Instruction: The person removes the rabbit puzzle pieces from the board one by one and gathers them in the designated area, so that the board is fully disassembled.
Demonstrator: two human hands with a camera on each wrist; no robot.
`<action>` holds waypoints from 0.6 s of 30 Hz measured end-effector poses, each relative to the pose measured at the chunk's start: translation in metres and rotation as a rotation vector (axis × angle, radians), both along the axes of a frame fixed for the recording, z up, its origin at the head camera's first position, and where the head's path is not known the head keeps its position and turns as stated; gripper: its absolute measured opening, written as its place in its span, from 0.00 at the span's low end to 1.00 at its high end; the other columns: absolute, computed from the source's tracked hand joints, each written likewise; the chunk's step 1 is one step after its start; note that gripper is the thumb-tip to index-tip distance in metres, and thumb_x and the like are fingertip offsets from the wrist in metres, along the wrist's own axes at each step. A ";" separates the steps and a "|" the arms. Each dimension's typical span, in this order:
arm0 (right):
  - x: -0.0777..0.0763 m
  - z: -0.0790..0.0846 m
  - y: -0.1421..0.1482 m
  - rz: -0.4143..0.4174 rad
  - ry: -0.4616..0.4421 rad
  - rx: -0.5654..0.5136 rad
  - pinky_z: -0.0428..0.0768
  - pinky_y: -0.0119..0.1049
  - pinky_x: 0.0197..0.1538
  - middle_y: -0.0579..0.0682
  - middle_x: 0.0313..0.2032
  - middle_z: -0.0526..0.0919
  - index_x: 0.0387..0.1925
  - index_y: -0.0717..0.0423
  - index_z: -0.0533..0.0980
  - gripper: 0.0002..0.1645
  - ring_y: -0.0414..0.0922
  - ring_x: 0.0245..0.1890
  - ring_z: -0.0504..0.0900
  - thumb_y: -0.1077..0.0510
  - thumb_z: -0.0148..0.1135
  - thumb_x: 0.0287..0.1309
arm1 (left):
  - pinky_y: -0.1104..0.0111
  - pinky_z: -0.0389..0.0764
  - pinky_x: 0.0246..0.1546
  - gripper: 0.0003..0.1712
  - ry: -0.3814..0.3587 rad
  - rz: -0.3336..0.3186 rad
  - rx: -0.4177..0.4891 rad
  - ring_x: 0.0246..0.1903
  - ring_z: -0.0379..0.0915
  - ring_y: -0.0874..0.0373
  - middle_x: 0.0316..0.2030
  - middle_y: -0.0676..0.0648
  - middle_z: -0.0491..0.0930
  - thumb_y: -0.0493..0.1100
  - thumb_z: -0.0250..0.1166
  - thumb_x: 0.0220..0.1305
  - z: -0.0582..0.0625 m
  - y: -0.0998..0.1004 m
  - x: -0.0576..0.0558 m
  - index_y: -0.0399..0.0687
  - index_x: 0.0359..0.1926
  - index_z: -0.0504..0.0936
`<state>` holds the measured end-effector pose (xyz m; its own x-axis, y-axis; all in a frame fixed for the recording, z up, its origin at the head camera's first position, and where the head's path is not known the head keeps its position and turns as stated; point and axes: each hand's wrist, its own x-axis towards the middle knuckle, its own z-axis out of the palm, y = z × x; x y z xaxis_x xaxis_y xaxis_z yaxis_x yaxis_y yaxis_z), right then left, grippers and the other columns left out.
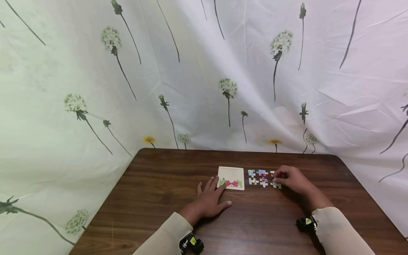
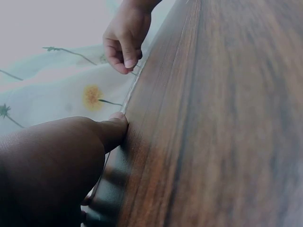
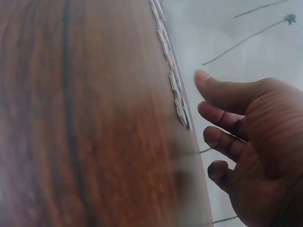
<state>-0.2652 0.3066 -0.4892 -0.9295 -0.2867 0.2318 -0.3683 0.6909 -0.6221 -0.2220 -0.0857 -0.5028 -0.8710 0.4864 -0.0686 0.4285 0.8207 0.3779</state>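
Observation:
My left hand (image 1: 208,200) lies flat with spread fingers, its fingertips on the left edge of a white-rimmed puzzle tray (image 1: 231,173). Red and green picture parts fill the tray's lower strip; the upper part is pale. To the tray's right, loose jigsaw pieces (image 1: 262,173) lie in two rows. Over the rightmost pieces hovers my right hand (image 1: 294,180), fingers loosely bent and thumb apart from them. In the right wrist view this hand (image 3: 255,127) shows nothing between thumb and fingers, with the row of pieces (image 3: 175,90) just beyond the fingertips.
Both rest over a brown wood-grain table (image 1: 153,198) with rounded far corners. A white cloth (image 1: 191,88) printed with dandelions hangs behind and at the sides. Small black cameras (image 1: 191,244) are strapped at both wrists over pale sleeves.

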 end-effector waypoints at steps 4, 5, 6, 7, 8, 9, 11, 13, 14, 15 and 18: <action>-0.003 0.005 -0.007 0.013 -0.015 -0.006 0.78 0.32 0.39 0.47 0.36 0.87 0.39 0.55 0.88 0.03 0.34 0.34 0.78 0.62 0.77 0.66 | 0.28 0.43 0.80 0.45 -0.005 0.000 0.003 0.88 0.43 0.39 0.89 0.40 0.48 0.72 0.58 0.78 0.001 -0.001 0.000 0.58 0.86 0.64; -0.004 0.006 -0.009 0.020 -0.015 -0.012 0.79 0.32 0.39 0.47 0.37 0.87 0.39 0.54 0.88 0.03 0.34 0.35 0.78 0.62 0.77 0.66 | 0.28 0.43 0.80 0.45 -0.006 0.000 0.002 0.88 0.42 0.39 0.89 0.40 0.48 0.72 0.57 0.78 0.002 -0.001 0.001 0.58 0.86 0.64; -0.005 0.006 -0.012 0.028 -0.017 -0.022 0.79 0.32 0.39 0.47 0.37 0.88 0.39 0.54 0.88 0.03 0.34 0.35 0.78 0.62 0.76 0.66 | 0.28 0.44 0.80 0.45 -0.005 0.000 -0.001 0.88 0.42 0.39 0.89 0.40 0.48 0.72 0.57 0.78 0.002 -0.001 0.001 0.58 0.86 0.64; -0.006 0.006 -0.014 0.039 -0.014 -0.029 0.79 0.33 0.39 0.48 0.38 0.88 0.39 0.53 0.88 0.03 0.35 0.35 0.79 0.63 0.76 0.66 | 0.28 0.43 0.81 0.45 -0.006 0.001 -0.005 0.89 0.42 0.39 0.89 0.40 0.48 0.72 0.57 0.78 0.002 -0.001 0.001 0.58 0.86 0.63; -0.008 0.006 -0.017 0.048 -0.011 -0.033 0.79 0.33 0.39 0.47 0.38 0.88 0.39 0.52 0.88 0.03 0.35 0.36 0.79 0.62 0.76 0.66 | 0.28 0.43 0.81 0.46 -0.009 0.001 -0.009 0.89 0.42 0.39 0.89 0.40 0.47 0.72 0.57 0.79 0.002 0.000 0.001 0.58 0.86 0.63; -0.010 0.006 -0.019 0.058 -0.003 -0.034 0.80 0.33 0.40 0.47 0.38 0.88 0.39 0.52 0.88 0.03 0.35 0.36 0.79 0.62 0.77 0.66 | 0.28 0.42 0.81 0.46 -0.014 0.001 -0.014 0.89 0.41 0.40 0.89 0.40 0.46 0.72 0.56 0.79 0.002 0.000 0.002 0.58 0.87 0.62; -0.013 0.005 -0.025 0.074 0.006 -0.033 0.80 0.34 0.41 0.46 0.38 0.88 0.39 0.51 0.88 0.03 0.35 0.37 0.80 0.62 0.77 0.66 | 0.28 0.41 0.81 0.46 -0.023 0.000 -0.027 0.89 0.39 0.40 0.90 0.40 0.44 0.72 0.55 0.80 0.002 0.000 0.002 0.59 0.87 0.60; -0.016 0.005 -0.031 0.086 0.012 -0.027 0.80 0.34 0.43 0.45 0.37 0.88 0.39 0.50 0.88 0.03 0.34 0.38 0.80 0.61 0.77 0.67 | 0.28 0.40 0.82 0.46 -0.033 -0.001 -0.038 0.90 0.37 0.41 0.90 0.40 0.42 0.73 0.54 0.80 0.002 0.001 0.002 0.60 0.88 0.58; -0.017 0.006 -0.034 0.089 0.014 -0.023 0.80 0.34 0.43 0.44 0.37 0.88 0.39 0.50 0.88 0.03 0.34 0.38 0.80 0.61 0.77 0.67 | 0.29 0.39 0.82 0.46 -0.037 -0.002 -0.041 0.90 0.37 0.41 0.90 0.40 0.42 0.73 0.53 0.80 0.002 0.001 0.003 0.60 0.88 0.58; -0.018 0.006 -0.037 0.095 0.017 -0.025 0.80 0.34 0.44 0.44 0.37 0.88 0.39 0.50 0.88 0.03 0.34 0.38 0.80 0.61 0.77 0.67 | 0.29 0.38 0.82 0.46 -0.041 -0.001 -0.043 0.90 0.36 0.41 0.90 0.41 0.41 0.73 0.53 0.81 0.002 0.001 0.003 0.60 0.88 0.57; -0.022 0.007 -0.049 0.118 0.020 -0.044 0.80 0.34 0.43 0.44 0.37 0.88 0.40 0.53 0.88 0.03 0.35 0.38 0.81 0.62 0.77 0.67 | 0.29 0.38 0.83 0.46 -0.041 -0.001 -0.043 0.90 0.36 0.41 0.90 0.40 0.41 0.73 0.53 0.81 0.003 0.002 0.003 0.62 0.89 0.56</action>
<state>-0.2871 0.2580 -0.4818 -0.8849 -0.3835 0.2644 -0.4582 0.6143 -0.6424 -0.2188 -0.0835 -0.5001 -0.8666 0.4830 -0.1253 0.4141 0.8363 0.3593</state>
